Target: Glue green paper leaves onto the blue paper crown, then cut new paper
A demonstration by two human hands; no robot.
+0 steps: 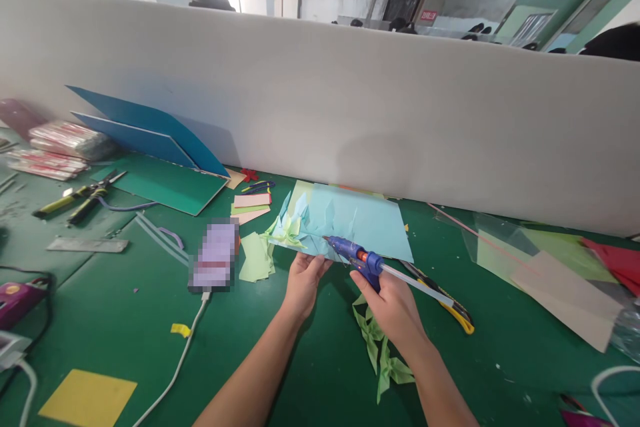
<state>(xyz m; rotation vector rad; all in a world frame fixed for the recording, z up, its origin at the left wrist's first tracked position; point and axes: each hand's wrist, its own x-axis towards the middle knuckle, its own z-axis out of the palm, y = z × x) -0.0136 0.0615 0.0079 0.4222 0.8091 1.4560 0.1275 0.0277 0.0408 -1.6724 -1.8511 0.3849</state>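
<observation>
My right hand [393, 307] is closed around a blue glue gun [357, 258] with a white glue stick jutting out behind it. Its nozzle points left onto the near edge of a light blue paper sheet [367, 220]. My left hand [305, 277] pinches that near edge from below, fingers curled on the paper. Folded light blue and pale green paper shapes [290, 223] lie on the sheet's left part. A strip of green folded paper pieces [380, 350] lies on the green table under my right wrist.
A white partition wall [350, 113] runs along the back. Blue boards [150, 130] lean on it at left, over a green mat. Pliers [75, 199], a ruler, a blurred phone [215, 255] with cable, a yellow utility knife [450, 303], coloured paper sheets and cellophane [550, 267] lie around.
</observation>
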